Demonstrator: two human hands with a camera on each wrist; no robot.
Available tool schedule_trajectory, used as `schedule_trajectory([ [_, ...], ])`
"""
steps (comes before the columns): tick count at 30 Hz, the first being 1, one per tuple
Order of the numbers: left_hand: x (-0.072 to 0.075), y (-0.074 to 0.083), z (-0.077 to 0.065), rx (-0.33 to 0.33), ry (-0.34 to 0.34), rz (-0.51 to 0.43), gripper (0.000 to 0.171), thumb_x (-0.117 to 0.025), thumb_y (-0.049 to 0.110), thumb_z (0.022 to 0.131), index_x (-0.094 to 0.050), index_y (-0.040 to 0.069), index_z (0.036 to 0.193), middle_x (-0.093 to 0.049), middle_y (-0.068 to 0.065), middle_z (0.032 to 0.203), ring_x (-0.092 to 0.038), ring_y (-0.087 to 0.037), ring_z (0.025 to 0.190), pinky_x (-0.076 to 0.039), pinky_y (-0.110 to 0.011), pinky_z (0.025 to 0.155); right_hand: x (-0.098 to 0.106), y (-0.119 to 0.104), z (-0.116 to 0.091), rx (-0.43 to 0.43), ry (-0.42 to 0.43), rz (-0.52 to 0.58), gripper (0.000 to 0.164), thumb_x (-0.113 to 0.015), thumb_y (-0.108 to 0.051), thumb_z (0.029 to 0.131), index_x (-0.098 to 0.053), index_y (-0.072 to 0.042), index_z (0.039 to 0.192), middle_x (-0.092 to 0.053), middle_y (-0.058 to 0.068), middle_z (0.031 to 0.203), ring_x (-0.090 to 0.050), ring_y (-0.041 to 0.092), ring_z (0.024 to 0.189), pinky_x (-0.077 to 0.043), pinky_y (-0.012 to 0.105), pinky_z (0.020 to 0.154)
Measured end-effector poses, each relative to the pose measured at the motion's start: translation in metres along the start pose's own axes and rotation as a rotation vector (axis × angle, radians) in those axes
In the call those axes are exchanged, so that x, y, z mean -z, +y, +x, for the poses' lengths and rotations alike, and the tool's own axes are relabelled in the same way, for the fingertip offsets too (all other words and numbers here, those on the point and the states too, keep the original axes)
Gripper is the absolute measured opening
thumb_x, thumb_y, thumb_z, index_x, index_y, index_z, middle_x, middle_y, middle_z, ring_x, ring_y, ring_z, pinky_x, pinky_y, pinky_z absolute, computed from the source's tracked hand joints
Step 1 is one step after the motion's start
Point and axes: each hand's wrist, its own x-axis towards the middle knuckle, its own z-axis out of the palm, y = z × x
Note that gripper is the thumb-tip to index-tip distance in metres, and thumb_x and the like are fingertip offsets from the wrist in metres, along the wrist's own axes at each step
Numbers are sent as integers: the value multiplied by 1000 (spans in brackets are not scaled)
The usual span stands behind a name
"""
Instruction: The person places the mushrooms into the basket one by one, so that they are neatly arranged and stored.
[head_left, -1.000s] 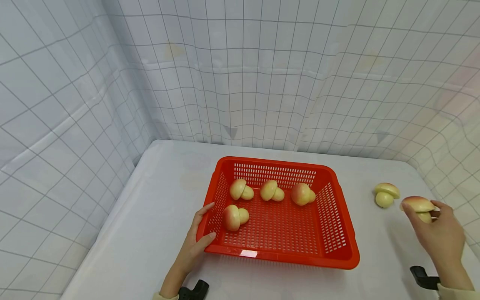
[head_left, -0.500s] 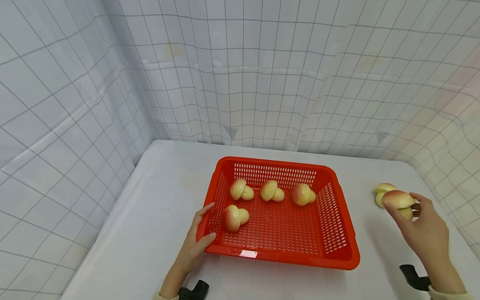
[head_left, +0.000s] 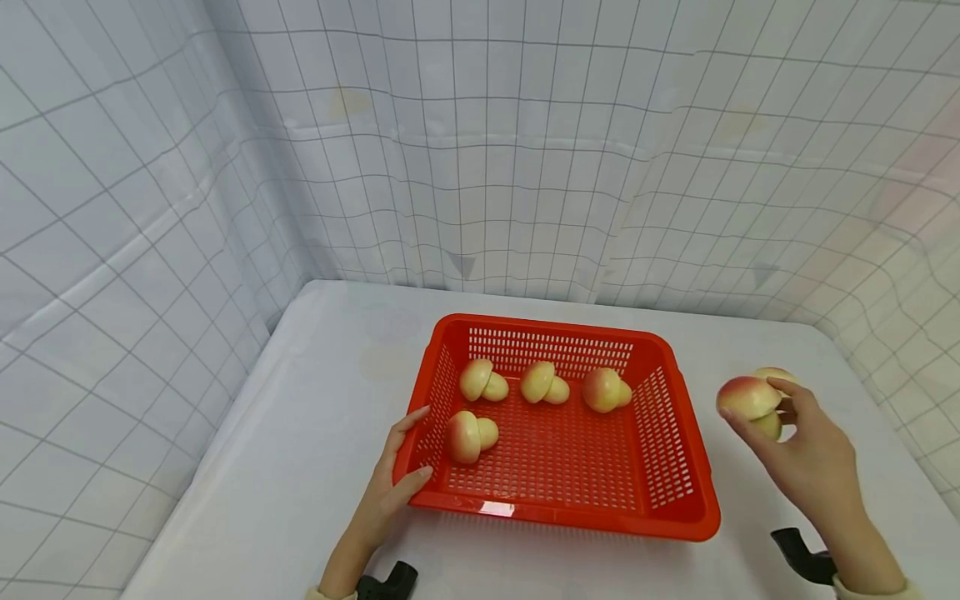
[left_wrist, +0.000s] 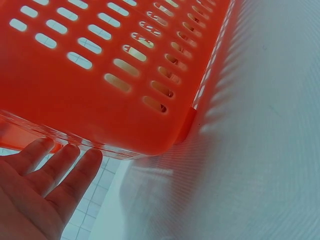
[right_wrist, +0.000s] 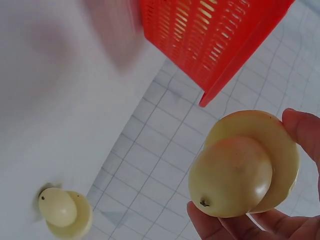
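My right hand pinches a toy mushroom with a red-and-yellow cap, held above the table to the right of the red plastic basket. In the right wrist view its pale stem faces the camera, between thumb and fingers. A second mushroom lies on the table, mostly hidden behind the held one in the head view. My left hand rests on the basket's left rim near the front corner, fingers fairly straight, as the left wrist view shows.
Inside the basket lie several mushrooms: three along the back, one of them a reddish mushroom, and another mushroom at front left. A white cloth covers the table. Gridded white curtains stand behind and at both sides.
My right hand has moved left toward the basket with the mushroom, passing in front of the one on the table. The left hand and basket have stayed almost still.
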Motion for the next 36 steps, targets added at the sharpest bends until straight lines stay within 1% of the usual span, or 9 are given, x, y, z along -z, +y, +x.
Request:
schedule_trajectory([
  [2, 0, 0, 0, -1, 2, 1, 64, -52, 8, 85, -31, 22, 145, -29, -11, 145, -36, -38, 123, -47, -41, 87, -1, -5, 0, 25, -5, 7, 62, -80, -33, 75, -52, -9, 125, -63, 7, 99, -45, -7, 80, -35, 27, 57],
  [4, 0, 0, 0, -1, 3, 3, 64, -52, 9, 85, -31, 22, 145, -29, -11, 145, -36, -38, 123, -47, -41, 87, -1, -11, -1, 47, -18, -1, 61, -80, -33, 75, -52, -9, 123, -63, 7, 99, -48, -2, 81, -36, 28, 56],
  [7, 0, 0, 0, -5, 1, 5, 64, -52, 9, 85, -31, 21, 145, -28, -11, 145, -36, -38, 123, -47, -41, 88, -2, -19, -1, 67, -56, -10, 63, -79, -34, 76, -51, -6, 125, -64, 12, 96, -54, 13, 85, -37, 32, 58],
  [11, 0, -1, 0, -11, -1, 3, 64, -52, 8, 86, -31, 21, 145, -28, -11, 146, -36, -38, 124, -47, -41, 88, -2, -28, 2, 85, -115, -24, 66, -76, -37, 79, -49, -2, 127, -63, 18, 98, -55, 30, 86, -37, 37, 59],
  [16, 0, -1, 0, -15, -7, -2, 64, -52, 8, 86, -31, 20, 145, -28, -12, 146, -35, -38, 124, -47, -41, 88, -2, -38, 7, 113, -159, -42, 68, -74, -40, 80, -48, -1, 129, -62, 19, 98, -52, 29, 83, -37, 36, 57],
  [21, 0, -1, 0, -17, -7, -2, 64, -52, 9, 86, -30, 19, 145, -27, -12, 146, -35, -39, 124, -47, -41, 88, -5, -48, 12, 152, -179, -30, 67, -75, -41, 79, -49, -2, 128, -62, 15, 95, -52, 27, 81, -38, 35, 56],
  [26, 0, -2, 1, -18, -4, 6, 64, -52, 9, 86, -31, 21, 145, -27, -12, 146, -35, -38, 124, -46, -42, 89, -10, -56, 15, 204, -195, -13, 64, -77, -37, 77, -51, -2, 124, -63, 12, 89, -51, 24, 73, -39, 31, 53],
  [33, 0, -1, 1, -12, -1, 2, 65, -52, 8, 85, -31, 22, 145, -27, -12, 146, -35, -38, 125, -45, -43, 90, -18, -72, 22, 301, -240, 8, 61, -81, -39, 74, -55, -5, 118, -62, 3, 83, -54, 18, 70, -43, 28, 51],
  [36, 0, -1, 1, -12, -1, 0, 65, -52, 8, 85, -31, 21, 145, -27, -12, 146, -35, -38, 124, -46, -43, 89, -21, -81, 25, 333, -273, -8, 61, -80, -44, 73, -55, -8, 115, -58, 0, 76, -51, 16, 63, -41, 28, 52],
])
